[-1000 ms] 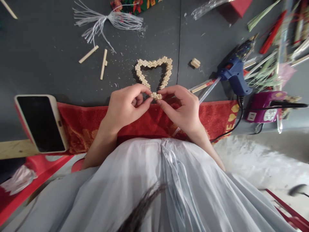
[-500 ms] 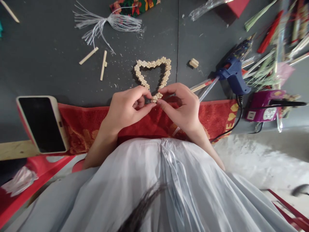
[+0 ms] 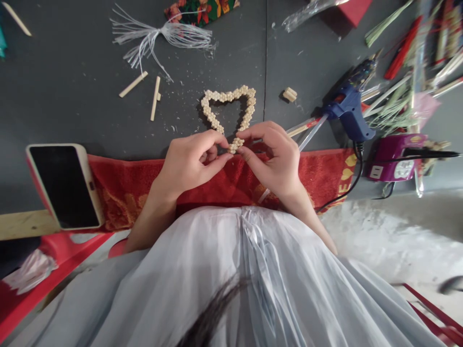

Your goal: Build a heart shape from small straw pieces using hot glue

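Observation:
A heart-shaped frame (image 3: 249, 108) made of small cream bead-like pieces lies on the grey table, its pointed end toward me. At that lower end, a short beaded piece (image 3: 236, 145) is pinched between both hands. My left hand (image 3: 193, 159) grips its left end with thumb and forefinger. On the other side my right hand (image 3: 273, 156) holds its right end the same way. Fingertips partly cover where this piece meets the two sides of the heart, so I cannot tell if they are joined.
A blue glue gun (image 3: 349, 113) lies at right, its cord running down beside a purple power socket (image 3: 396, 156). A phone (image 3: 65, 185) rests at left on a red towel (image 3: 123, 178). Farther back are a bundle of white strands (image 3: 162, 33), thin sticks (image 3: 155, 99) and a small cream block (image 3: 290, 94).
Almost nothing differs. Both hands keep their pinch on the short beaded piece, and the right hand has shifted very slightly.

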`<act>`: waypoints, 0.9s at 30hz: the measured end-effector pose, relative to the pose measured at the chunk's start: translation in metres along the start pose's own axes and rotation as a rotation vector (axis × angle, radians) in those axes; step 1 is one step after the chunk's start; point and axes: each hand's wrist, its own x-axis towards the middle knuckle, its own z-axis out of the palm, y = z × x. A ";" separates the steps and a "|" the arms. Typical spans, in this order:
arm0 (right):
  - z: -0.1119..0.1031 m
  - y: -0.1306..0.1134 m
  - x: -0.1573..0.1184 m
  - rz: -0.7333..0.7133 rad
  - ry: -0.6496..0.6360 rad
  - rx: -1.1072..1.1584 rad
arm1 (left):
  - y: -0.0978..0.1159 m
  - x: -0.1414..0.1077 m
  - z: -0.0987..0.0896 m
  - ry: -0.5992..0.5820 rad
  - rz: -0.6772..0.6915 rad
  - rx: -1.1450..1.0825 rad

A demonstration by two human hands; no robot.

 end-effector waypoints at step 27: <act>0.001 0.004 -0.003 0.019 0.012 0.007 | -0.003 0.001 0.001 0.026 0.045 0.016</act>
